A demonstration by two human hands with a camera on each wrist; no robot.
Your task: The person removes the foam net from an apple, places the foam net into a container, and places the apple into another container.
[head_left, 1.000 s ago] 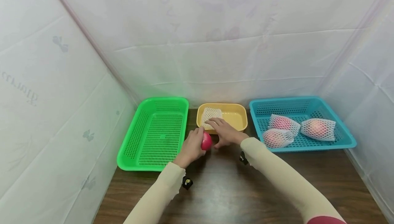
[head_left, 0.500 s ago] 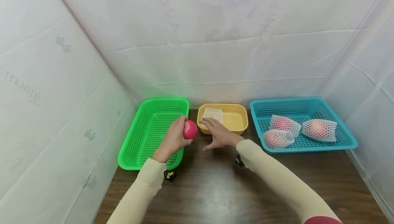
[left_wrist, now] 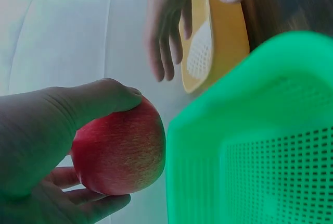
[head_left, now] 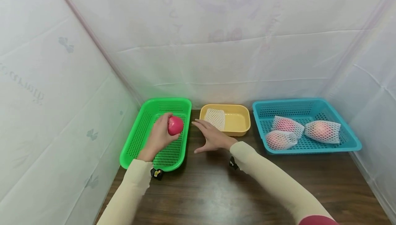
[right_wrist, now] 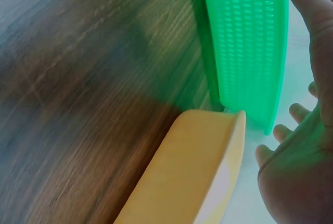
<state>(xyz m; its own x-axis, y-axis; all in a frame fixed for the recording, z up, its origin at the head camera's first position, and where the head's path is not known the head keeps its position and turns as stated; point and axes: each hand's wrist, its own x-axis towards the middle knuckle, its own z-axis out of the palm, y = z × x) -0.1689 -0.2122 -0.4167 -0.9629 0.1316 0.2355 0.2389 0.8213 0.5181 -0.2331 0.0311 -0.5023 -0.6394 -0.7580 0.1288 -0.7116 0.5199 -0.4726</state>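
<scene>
A red apple is gripped by my left hand, thumb on one side and fingers on the other. In the head view they overlap the green basket; the left wrist view puts the apple beside that basket's rim. My right hand hovers by the front of the small yellow tray, fingers and thumb spread, nothing in it. Inside the tray lies a white foam net. The right wrist view shows the same hand above the tray's wall.
At the right, a blue basket holds fruits in white foam nets, one of them a netted fruit near its right side. All stand on a dark wooden table, with white sheeting behind and at both sides.
My left hand has carried the apple leftward, from in front of the yellow tray to over the green basket. My right hand has drifted slightly left and away from the foam net.
</scene>
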